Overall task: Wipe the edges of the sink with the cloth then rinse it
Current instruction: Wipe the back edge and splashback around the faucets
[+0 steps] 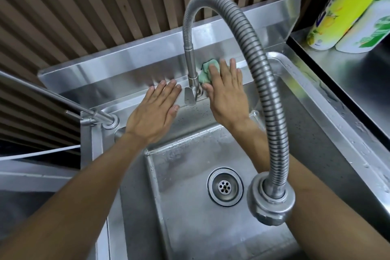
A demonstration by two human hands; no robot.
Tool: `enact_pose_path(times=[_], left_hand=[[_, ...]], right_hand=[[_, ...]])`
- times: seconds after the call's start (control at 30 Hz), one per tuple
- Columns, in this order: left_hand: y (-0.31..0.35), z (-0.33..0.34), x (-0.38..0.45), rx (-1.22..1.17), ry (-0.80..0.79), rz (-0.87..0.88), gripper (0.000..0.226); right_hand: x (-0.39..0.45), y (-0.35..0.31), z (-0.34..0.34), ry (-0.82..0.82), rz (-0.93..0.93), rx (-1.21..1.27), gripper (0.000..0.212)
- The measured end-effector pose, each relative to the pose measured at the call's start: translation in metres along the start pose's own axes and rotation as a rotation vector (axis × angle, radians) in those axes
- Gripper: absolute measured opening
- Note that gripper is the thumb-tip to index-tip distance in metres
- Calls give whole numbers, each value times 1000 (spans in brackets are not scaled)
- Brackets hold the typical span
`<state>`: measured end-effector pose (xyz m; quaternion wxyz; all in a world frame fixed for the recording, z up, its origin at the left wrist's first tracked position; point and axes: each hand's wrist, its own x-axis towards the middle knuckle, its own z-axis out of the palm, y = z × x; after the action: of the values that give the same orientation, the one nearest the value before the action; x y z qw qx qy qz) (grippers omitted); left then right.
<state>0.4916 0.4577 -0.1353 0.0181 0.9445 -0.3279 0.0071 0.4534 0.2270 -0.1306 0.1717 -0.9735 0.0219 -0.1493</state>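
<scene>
A steel sink [312, 99] fills the view, with a drain [225, 187] in its basin. A green cloth [207, 70] lies on the sink's back edge, just right of the faucet base [193, 82]. My right hand [226, 93] lies flat on the cloth with fingers spread, pressing it against the back ledge. My left hand [155, 110] rests flat and empty on the back ledge, left of the faucet base. A flexible ribbed faucet hose [256, 63] arches from the base over my right arm and ends in a spout head [271, 200] above the basin.
A steel backsplash [147, 57] rises behind the sink, with a slatted brown wall above it. Two printed packages [348, 10] stand on the steel counter at the right. A second tap [99, 118] sits at the sink's left corner. Water drops dot the rim.
</scene>
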Motion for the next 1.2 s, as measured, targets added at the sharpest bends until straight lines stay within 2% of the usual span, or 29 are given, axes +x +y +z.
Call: enact_pose_path(times=[0.07,0.17,0.23,0.33,0.4,0.5,0.57,0.7,0.83,0.87,0.93,1.03,1.07,1.13,1.2], left_hand=[[-1,0,0,-2,0,2,55],[-2,1,0,-1,4,7,55],[-2,1,0,1,7,5,54],[-1,1,0,12,11,7,54],[0,1,0,24,12,8,54],[-1,1,0,42,3,11,56],[-2,1,0,36,-7,11,58],[2,-3,-1,30,-26,4,62],[10,-27,-3,-21,-117,27,77],[11,-40,-1,-23,-109,63,84],[9,-67,7,52,38,186,84],[-1,-106,34,142,335,299,45],[-4,-118,50,170,406,356,48],[-4,-136,94,341,407,489,54],[6,-144,142,484,307,642,54]], right_hand=[[2,-1,4,25,-40,-29,59],[7,11,-3,-133,-114,55,58],[9,22,-9,-162,-129,46,58],[11,25,-13,-40,60,60,48],[11,5,-7,-19,133,61,47],[3,-6,-3,-130,-48,116,55],[8,20,-12,-152,-130,79,49],[19,47,-26,-26,195,115,48],[19,20,-24,-36,303,41,58],[19,21,-25,-32,316,53,56],[18,25,-24,-4,327,53,52],[17,29,-18,31,299,27,52],[17,30,-15,53,287,29,52],[18,34,-10,89,282,41,54],[19,38,-8,120,292,79,54]])
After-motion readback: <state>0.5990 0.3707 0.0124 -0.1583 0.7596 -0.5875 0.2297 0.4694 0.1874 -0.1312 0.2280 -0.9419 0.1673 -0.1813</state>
